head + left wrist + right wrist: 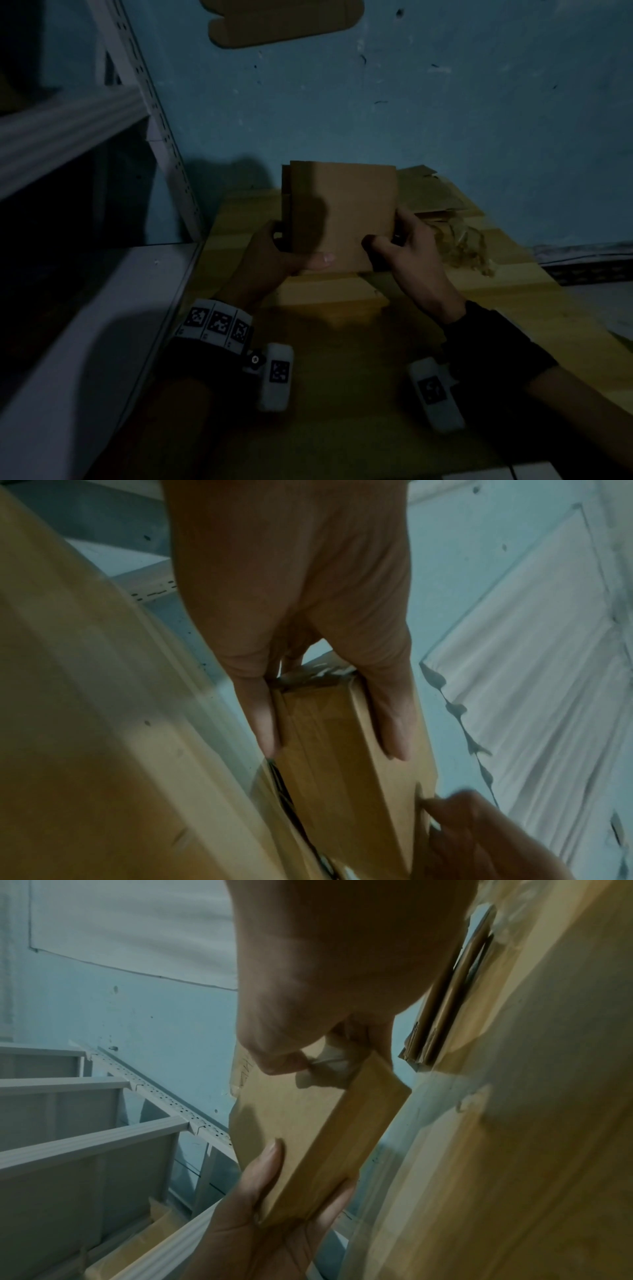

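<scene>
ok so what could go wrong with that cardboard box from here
1. The left hand and right hand pinch the upright cardboard box only near its lower edges, so it may tip or slip.
2. Its left side looks layered and loose, so it might spring open.
3. Set down carelessly, it could knock the flat cardboard stack and crumpled wrapping behind it on the table.
</scene>
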The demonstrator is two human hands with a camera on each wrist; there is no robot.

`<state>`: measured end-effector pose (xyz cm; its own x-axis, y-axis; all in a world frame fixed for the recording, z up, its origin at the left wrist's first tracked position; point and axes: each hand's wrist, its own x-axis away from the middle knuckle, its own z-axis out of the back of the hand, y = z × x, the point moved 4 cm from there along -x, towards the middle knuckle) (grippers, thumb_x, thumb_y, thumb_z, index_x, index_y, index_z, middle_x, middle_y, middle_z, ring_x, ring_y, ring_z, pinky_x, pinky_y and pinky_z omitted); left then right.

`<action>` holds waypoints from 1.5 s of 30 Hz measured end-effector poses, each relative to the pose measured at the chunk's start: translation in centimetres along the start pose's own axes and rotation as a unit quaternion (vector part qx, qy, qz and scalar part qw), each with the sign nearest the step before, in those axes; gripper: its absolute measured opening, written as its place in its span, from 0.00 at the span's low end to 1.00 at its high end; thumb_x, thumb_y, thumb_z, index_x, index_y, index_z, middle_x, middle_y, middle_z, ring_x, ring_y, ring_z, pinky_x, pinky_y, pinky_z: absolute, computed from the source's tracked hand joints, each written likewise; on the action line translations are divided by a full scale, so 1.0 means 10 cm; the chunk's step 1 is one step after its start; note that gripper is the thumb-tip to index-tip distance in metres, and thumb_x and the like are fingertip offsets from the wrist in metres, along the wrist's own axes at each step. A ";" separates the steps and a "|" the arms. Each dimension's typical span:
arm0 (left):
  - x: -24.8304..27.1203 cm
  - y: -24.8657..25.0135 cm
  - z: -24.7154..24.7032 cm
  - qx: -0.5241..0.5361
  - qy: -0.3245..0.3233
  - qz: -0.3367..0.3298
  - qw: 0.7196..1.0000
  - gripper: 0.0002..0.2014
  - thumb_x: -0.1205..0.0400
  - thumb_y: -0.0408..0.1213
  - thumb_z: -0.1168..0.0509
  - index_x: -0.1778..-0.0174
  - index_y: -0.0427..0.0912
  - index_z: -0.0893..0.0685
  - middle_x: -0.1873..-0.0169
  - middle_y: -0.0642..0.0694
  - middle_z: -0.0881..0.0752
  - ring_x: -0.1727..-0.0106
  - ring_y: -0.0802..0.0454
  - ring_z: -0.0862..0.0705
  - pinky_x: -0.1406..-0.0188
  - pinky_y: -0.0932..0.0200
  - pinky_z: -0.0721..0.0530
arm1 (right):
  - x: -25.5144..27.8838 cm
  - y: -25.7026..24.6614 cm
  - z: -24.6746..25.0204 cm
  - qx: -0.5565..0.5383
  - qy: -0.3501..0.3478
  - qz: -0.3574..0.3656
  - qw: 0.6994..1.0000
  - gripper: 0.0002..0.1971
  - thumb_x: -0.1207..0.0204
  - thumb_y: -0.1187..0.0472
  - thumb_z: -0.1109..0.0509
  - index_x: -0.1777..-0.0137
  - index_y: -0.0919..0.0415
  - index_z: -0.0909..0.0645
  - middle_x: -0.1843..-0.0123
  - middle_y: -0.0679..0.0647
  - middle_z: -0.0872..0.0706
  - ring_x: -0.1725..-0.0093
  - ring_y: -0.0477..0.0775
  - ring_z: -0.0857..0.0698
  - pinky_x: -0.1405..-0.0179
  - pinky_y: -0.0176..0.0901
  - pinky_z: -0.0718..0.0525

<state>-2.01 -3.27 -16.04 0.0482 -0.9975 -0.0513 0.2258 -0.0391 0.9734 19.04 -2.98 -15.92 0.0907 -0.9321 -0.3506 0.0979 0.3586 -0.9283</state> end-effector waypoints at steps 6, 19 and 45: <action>0.00 0.01 0.01 0.002 -0.001 0.002 1.000 0.38 0.38 0.40 0.15 0.34 0.50 0.25 0.50 0.63 0.20 0.50 0.67 0.19 0.63 0.71 0.18 | -0.02 0.00 -0.02 -0.019 0.011 0.009 1.000 0.33 0.25 0.56 0.19 0.21 0.56 0.25 0.32 0.46 0.14 0.37 0.41 0.13 0.47 0.34 0.12; 0.04 0.02 0.07 -0.014 -0.013 0.006 1.000 0.47 0.45 0.49 0.18 0.27 0.46 0.25 0.45 0.57 0.17 0.47 0.62 0.16 0.57 0.64 0.15 | -0.08 0.07 0.07 -0.004 -0.063 0.005 0.998 0.25 0.17 0.62 0.28 0.21 0.60 0.25 0.33 0.50 0.13 0.39 0.43 0.13 0.53 0.34 0.14; 0.01 0.02 0.04 -0.013 0.016 0.007 1.000 0.37 0.38 0.45 0.16 0.31 0.46 0.19 0.49 0.60 0.15 0.50 0.62 0.15 0.64 0.68 0.15 | -0.13 0.15 0.07 0.021 -0.065 -0.027 0.997 0.19 0.15 0.58 0.30 0.28 0.67 0.21 0.40 0.51 0.10 0.46 0.45 0.09 0.53 0.43 0.09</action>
<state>-2.32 -3.37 -15.73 0.0828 -0.9956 -0.0446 0.2501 -0.0225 0.9680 19.74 -1.20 -16.74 0.2121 -0.9367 -0.2786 0.1475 0.3125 -0.9384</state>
